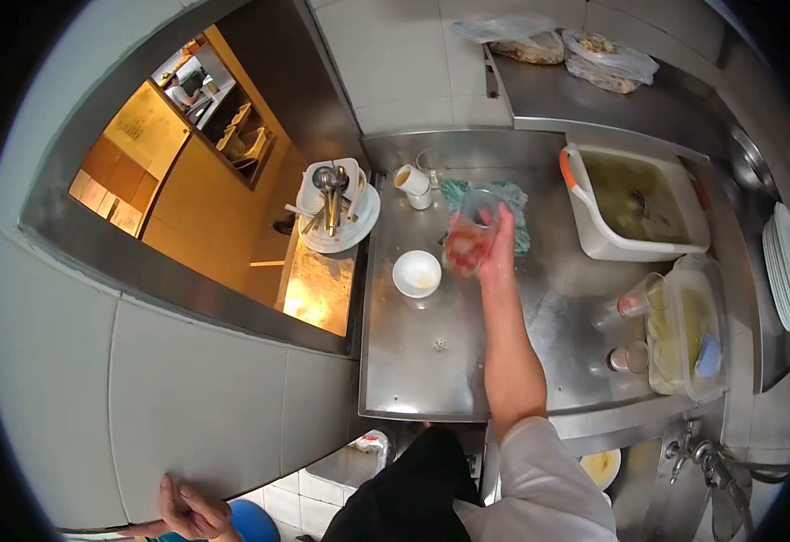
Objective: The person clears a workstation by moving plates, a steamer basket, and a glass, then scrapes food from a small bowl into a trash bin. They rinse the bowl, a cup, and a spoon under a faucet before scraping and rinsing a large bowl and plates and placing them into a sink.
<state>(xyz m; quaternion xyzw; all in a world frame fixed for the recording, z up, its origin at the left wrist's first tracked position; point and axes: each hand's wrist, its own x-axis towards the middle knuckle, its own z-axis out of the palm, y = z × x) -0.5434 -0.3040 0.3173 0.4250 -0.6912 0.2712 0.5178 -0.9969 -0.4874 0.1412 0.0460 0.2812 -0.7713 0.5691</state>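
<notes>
Red and orange smear inside the clear glass, a white bowl at its nine o'clock on the grey steel bench. Teal cloth at one o'clock, white tub of murky olive water beyond.

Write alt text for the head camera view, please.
A person's right hand holds a glass with red residue above a steel counter, beside a small white bowl. Their left hand rests on the wall at lower left.

Probably a restaurant kitchen, steel counter, serving hatch, stacked plates, soaking tubs
</notes>
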